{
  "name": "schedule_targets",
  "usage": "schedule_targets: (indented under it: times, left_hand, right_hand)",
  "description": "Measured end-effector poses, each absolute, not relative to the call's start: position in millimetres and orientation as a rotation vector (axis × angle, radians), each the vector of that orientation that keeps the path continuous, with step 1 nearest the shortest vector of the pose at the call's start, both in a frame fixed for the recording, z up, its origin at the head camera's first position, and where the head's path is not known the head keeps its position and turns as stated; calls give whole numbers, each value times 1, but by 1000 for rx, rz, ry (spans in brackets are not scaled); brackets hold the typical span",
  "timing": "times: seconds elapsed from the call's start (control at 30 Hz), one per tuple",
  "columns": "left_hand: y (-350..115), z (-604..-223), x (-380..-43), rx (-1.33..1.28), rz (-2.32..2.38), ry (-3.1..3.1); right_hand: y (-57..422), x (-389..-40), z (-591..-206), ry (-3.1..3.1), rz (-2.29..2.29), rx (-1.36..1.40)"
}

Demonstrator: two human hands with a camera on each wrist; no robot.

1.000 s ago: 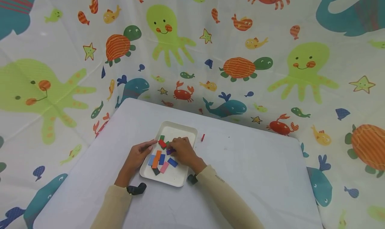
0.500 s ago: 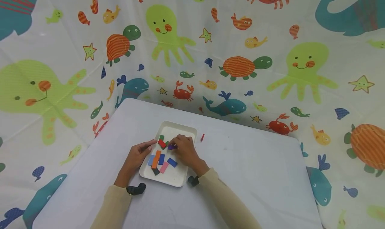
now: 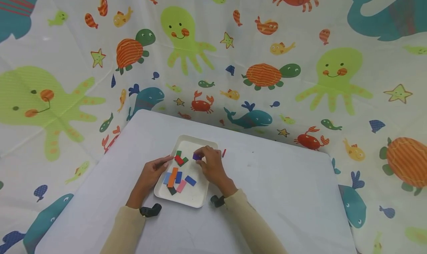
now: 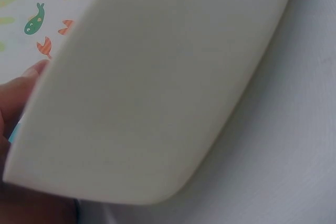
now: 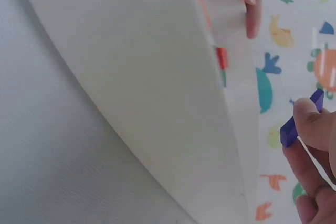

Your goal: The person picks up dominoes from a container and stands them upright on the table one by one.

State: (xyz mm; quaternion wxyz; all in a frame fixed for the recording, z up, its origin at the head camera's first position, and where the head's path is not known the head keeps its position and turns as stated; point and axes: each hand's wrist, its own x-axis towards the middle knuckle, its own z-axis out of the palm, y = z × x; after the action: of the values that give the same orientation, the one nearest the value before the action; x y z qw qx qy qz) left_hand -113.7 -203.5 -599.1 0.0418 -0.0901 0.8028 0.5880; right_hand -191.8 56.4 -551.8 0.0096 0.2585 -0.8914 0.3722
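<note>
My right hand (image 3: 213,165) pinches a small purple block (image 3: 197,157) between thumb and fingers over the back right of a white tray (image 3: 191,198). In the right wrist view the purple block (image 5: 288,131) is a flat, rectangular piece held across the thumb and fingertips. At the tray's left rim rests my left hand (image 3: 151,175), index finger extended and touching the edge; the left wrist view shows its fingertips (image 4: 35,72) at the rim, the rest hidden. A red block (image 3: 179,160) overlaps green blocks (image 3: 178,153) near the left fingertips.
Toward the tray's front, an orange block (image 3: 172,177) lies across others. A dark blue block (image 3: 178,177), a blue block (image 3: 190,180), a pink block (image 3: 181,186) and a black block (image 3: 171,190) surround it. A thin red piece (image 3: 224,152) lies on the table right of the tray.
My right hand has moved back and slightly right, carrying the purple block up from beside the green and red blocks. My left hand has stayed at the rim.
</note>
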Motion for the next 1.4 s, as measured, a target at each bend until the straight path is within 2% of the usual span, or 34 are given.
schedule_targets:
  times: [0.5, 1.4]
  left_hand:
    - [-202, -599, -114, -298, 1806, 2436]
    - [-202, -597, -114, -316, 1799, 2432]
  right_hand:
    - [77, -201, -540, -2533, 1267, 737]
    - [129, -225, -543, -2470, 1385, 368]
